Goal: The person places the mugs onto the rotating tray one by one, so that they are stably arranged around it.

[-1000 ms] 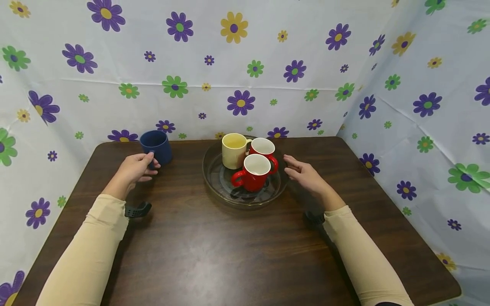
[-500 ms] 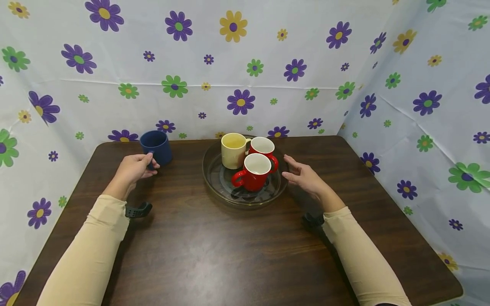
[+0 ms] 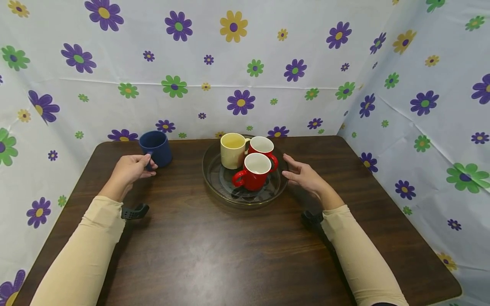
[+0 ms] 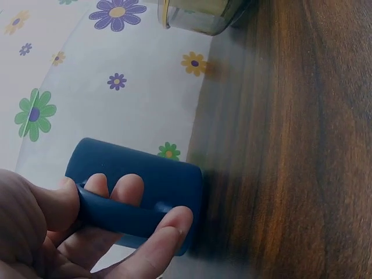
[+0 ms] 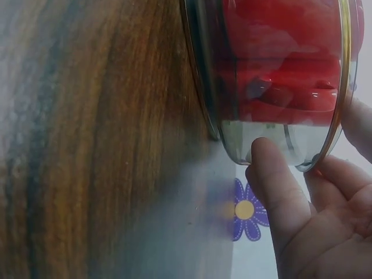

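Observation:
My left hand [image 3: 129,171] grips the handle of a dark blue mug [image 3: 158,148] at the table's back left. In the left wrist view, fingers [image 4: 128,189] pass through the mug's handle and the thumb presses on its top. The mug stands upright. My right hand [image 3: 306,176] rests against the right side of a round clear glass dish [image 3: 208,178], its fingers fairly straight. In the right wrist view, fingers [image 5: 270,168] lie along the dish's outer wall. Inside the dish stand a yellow mug [image 3: 231,155], a red mug [image 3: 255,176] and another red mug [image 3: 264,145] behind it.
The dark wooden table [image 3: 214,255] ends at the back against a white curtain [image 3: 214,102] printed with flowers. A second curtain side [image 3: 413,140] runs along the right. Dark straps show at both wrists.
My right fingertips have come slightly closer to the dish's side. The left hand's fingers have curled a little more round the blue mug's handle, and the mug has shifted very slightly left.

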`<state>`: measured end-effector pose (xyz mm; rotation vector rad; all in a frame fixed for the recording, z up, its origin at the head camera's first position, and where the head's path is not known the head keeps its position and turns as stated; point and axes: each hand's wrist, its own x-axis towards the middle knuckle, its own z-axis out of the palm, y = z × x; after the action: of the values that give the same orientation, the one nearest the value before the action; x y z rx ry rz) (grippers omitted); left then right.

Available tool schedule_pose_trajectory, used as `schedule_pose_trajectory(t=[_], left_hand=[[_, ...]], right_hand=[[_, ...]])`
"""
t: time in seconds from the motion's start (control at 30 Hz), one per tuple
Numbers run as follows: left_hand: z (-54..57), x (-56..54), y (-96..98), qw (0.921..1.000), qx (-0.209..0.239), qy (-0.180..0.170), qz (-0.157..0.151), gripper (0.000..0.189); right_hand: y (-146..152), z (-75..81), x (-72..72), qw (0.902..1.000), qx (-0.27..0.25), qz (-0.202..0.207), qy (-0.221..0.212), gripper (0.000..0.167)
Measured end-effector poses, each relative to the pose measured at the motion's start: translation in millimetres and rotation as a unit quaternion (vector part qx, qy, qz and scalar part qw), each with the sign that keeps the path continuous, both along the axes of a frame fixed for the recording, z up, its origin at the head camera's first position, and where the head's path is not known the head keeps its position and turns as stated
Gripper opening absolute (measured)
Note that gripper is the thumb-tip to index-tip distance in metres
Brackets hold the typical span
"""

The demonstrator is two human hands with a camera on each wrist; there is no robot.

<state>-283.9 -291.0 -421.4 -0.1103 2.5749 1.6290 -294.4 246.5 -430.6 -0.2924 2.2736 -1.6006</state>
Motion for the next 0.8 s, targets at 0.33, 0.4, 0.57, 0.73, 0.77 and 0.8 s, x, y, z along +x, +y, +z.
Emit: schedule_pose_trajectory(t=[0.33,0.4,0.57,0.73,0.77,0.8], left_hand=[[9.9,4.8,2.4,0.9999,-0.011,0.004,-0.005,0.050],[11.6,6.2,2.9,0.9999,-0.013,0.005,-0.005,0.050],[15.2,10.3,4.3,0.9996,-0.026,0.014,0.000,0.050],[18.4,13.4,4.4,0.9994,-0.028,0.021,0.003,0.050],[19.4,14.0,4.6,0.9994,-0.028,0.021,0.002,0.050],[20.2,14.3,4.6,0.9994,-0.029,0.021,0.001,0.050]], right_hand=[[2.0,2.0,-2.6,1.0000,-0.002,0.002,-0.008,0.072],[2.6,2.3,-4.1,1.0000,0.001,0.005,-0.008,0.072],[4.2,3.2,-9.1,0.9999,0.011,0.009,-0.008,0.070],[5.7,3.7,-15.6,0.9996,0.017,0.012,-0.018,0.070],[6.2,3.4,-17.3,0.9996,0.015,0.010,-0.020,0.070],[7.0,3.0,-19.2,0.9996,0.013,0.011,-0.021,0.070]])
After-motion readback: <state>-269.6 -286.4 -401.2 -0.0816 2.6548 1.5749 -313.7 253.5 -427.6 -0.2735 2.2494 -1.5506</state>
